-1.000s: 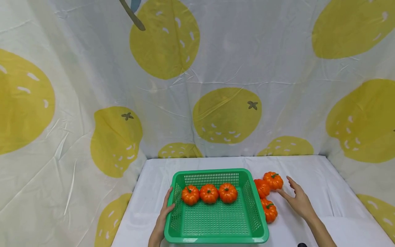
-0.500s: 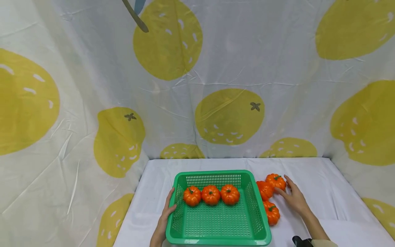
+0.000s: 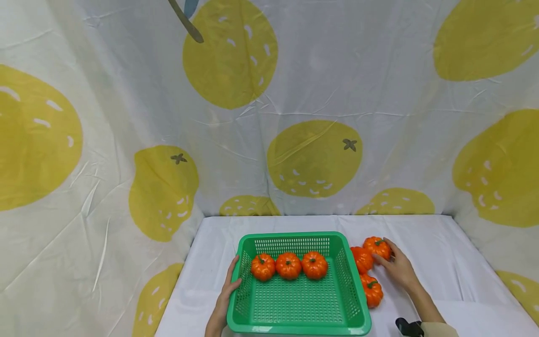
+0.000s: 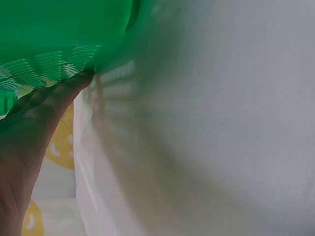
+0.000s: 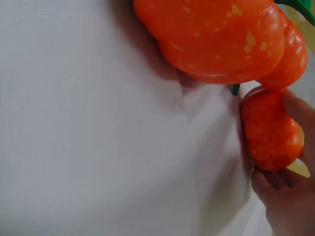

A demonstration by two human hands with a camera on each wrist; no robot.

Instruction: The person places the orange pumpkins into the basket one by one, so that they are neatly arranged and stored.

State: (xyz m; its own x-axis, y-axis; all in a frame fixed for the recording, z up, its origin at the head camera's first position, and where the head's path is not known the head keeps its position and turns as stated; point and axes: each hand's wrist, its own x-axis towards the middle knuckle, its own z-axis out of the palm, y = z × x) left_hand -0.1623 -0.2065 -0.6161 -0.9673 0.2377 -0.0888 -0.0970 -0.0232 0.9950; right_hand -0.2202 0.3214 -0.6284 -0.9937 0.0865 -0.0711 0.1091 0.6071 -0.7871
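A green plastic basket (image 3: 296, 304) with mesh walls stands on the white cloth, with three small orange pumpkins (image 3: 288, 266) in a row inside it. My left hand (image 3: 222, 299) holds its left side, thumb at the rim; in the left wrist view, fingers (image 4: 64, 96) lie against the outer wall. To the basket's right is a cluster of three more pumpkins. My right hand (image 3: 400, 267) grips the farthest pumpkin (image 3: 376, 247) between thumb and fingers; the right wrist view shows this pumpkin (image 5: 270, 132) on the cloth. The other two are a pumpkin (image 3: 362, 260) beside it and a nearer pumpkin (image 3: 372, 291).
A white cloth (image 3: 425, 243) covers the table. Curtains printed with yellow fruit (image 3: 313, 159) hang behind and at both sides. At the right wrist a black device (image 3: 409, 326) sits by a beige sleeve (image 3: 438, 329).
My right hand has moved in from the right, and its thumb and fingers have closed round the farthest pumpkin. The left hand stays at the basket's side. The whole view has shifted slightly.
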